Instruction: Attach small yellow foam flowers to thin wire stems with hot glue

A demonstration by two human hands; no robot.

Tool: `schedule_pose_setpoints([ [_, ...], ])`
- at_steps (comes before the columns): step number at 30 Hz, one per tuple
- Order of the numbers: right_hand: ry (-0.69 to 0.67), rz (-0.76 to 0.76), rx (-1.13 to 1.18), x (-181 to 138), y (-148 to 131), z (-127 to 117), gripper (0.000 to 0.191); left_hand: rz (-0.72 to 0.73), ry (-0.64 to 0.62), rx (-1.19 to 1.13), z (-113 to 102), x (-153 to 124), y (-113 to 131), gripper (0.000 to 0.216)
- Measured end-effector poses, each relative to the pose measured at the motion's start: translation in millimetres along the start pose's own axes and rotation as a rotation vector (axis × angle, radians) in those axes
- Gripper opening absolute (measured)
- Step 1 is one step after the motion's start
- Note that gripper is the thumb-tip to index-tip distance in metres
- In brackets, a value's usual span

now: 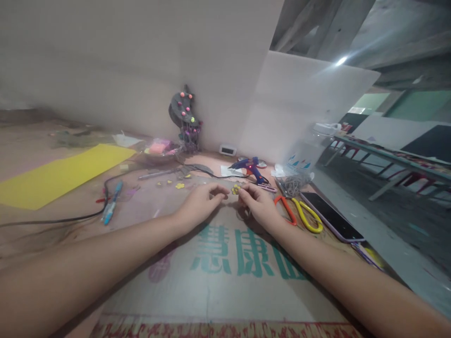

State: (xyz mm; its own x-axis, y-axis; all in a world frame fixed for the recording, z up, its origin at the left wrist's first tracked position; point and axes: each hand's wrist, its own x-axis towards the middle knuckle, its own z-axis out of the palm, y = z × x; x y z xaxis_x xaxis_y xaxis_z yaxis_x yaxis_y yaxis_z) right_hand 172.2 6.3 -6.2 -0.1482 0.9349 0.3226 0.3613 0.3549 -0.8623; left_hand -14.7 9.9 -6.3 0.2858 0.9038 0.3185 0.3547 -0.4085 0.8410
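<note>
A yellow flower [236, 189] is pinched by the right hand [260, 203], at its ten o'clock. The left hand [201, 205] is held narrowly parted; a blue glue gun [252, 165] is seen at the flower's one o'clock.

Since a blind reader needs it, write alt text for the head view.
A person's right hand pinches a small yellow flower, the left hand facing it. Beyond them lies a blue glue gun; a yellow sheet lies left, a phone right.
</note>
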Motion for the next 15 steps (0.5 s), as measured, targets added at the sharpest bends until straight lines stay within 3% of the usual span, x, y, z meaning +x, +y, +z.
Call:
schedule_pose_setpoints([
  [4, -0.014, -0.022, -0.035, -0.5, 2.7, -1.0, 0.030, -0.021, 0.052, 0.023, -0.6, 0.4, 1.6, 0.022],
  [15, -0.057, -0.080, -0.160, -1.4, 3.0, -1.6, 0.026, 0.055, 0.045, 0.109, -2.4, 0.4, -6.2, 0.027],
])
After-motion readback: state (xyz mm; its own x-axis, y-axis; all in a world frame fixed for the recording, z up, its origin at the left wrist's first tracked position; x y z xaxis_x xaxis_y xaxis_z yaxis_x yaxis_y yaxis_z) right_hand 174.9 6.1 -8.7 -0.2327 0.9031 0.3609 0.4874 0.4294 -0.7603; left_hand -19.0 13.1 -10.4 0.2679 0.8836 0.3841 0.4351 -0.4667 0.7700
